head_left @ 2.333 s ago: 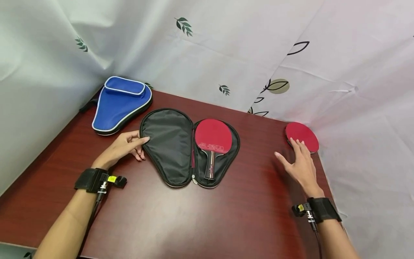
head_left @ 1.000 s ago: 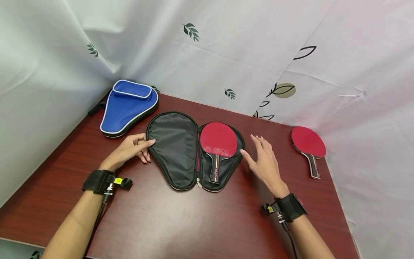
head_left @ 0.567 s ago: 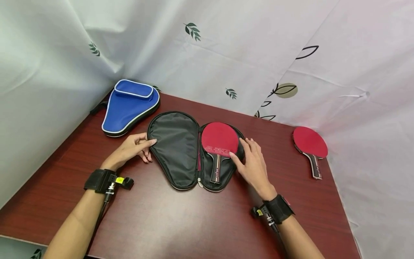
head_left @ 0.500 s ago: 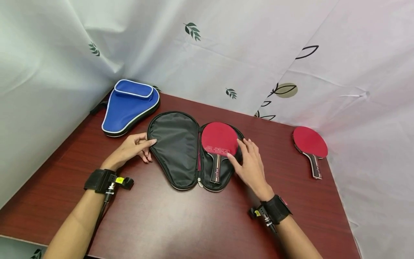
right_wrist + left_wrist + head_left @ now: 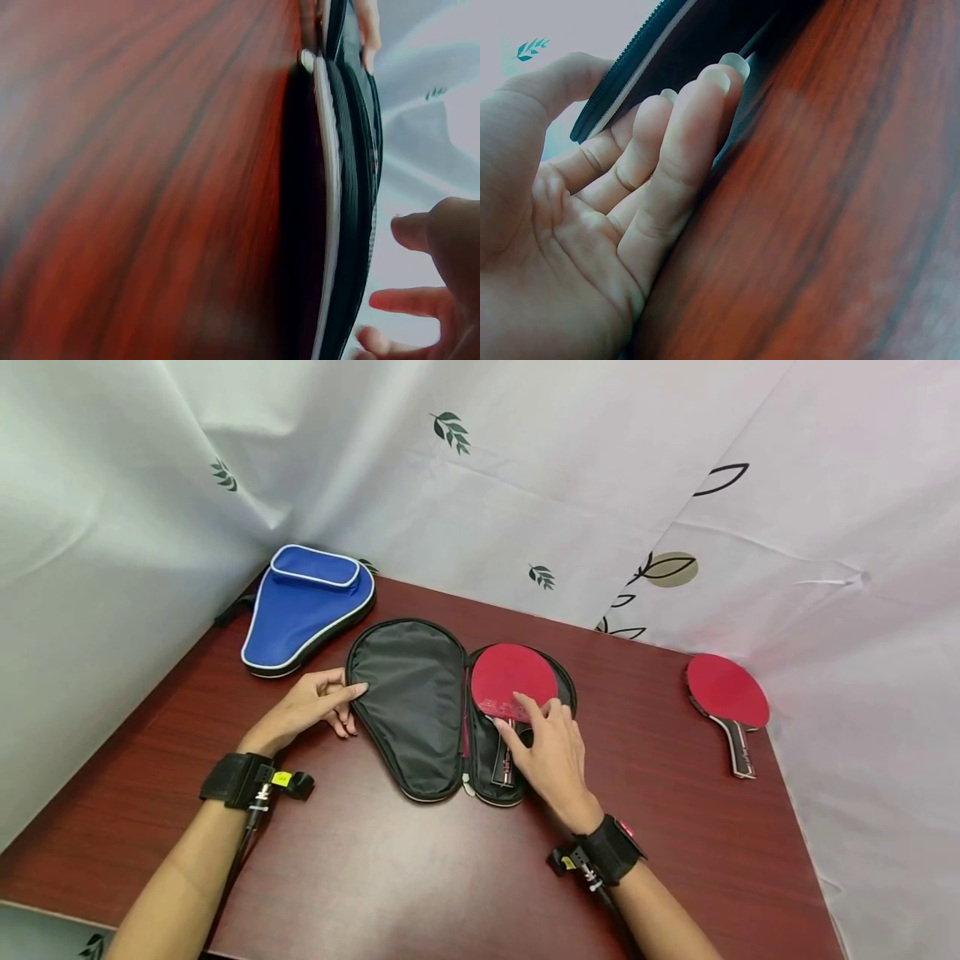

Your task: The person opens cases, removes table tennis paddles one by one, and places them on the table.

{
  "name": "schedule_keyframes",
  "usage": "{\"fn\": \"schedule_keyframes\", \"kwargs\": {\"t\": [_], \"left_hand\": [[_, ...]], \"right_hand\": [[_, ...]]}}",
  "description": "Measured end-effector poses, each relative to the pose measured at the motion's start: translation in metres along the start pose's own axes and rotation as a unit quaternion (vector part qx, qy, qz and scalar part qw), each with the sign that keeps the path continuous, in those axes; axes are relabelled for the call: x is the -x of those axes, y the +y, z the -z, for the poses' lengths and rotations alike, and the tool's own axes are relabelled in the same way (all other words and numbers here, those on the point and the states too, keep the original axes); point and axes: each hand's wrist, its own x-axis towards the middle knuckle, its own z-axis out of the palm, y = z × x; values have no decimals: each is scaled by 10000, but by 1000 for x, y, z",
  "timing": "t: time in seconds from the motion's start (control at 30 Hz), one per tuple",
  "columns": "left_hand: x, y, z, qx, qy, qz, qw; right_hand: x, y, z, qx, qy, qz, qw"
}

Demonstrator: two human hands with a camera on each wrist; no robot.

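Observation:
An unzipped black table tennis bat case (image 5: 408, 710) lies spread on the table, its two halves side by side. In the left wrist view the thumb of my left hand (image 5: 303, 706) is above the zipped edge (image 5: 622, 82) and the fingers are beneath, pinching it. A red table tennis bat (image 5: 510, 672) rests face up in the right half, handle toward me. My right hand (image 5: 551, 747) hovers over the bat where blade meets handle, covering part of both. In the right wrist view its fingers (image 5: 409, 300) are spread, with nothing between them.
A second red bat (image 5: 727, 689) lies near the table's right edge. At the back left sits a closed blue case (image 5: 303, 610) with white piping and a black strap. White patterned cloth (image 5: 480, 493) hangs behind the brown table (image 5: 420, 877) and along its sides.
My right hand has come left from the second bat, past the case's right edge, to above the bat in the case. The left hand has kept its pinch on the flap.

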Motion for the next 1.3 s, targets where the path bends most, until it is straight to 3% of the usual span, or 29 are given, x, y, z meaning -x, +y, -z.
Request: {"fn": "schedule_keyframes", "kwargs": {"t": [0.3,0.43,0.63,1.3], "left_hand": [[1,3,-2,14,17,6,10000],[0,3,-3,-6,-3,10,10000],[-1,2,-4,-41,18,37,10000],[-2,0,-3,-75,75,98,9999]], "right_hand": [[2,-18,-4,383,-819,-411,9951],[3,-20,-7,589,-1024,-404,9922],[2,-18,-11,655,-846,-298,9938],[6,0,1,-196,-400,110,9989]]}}
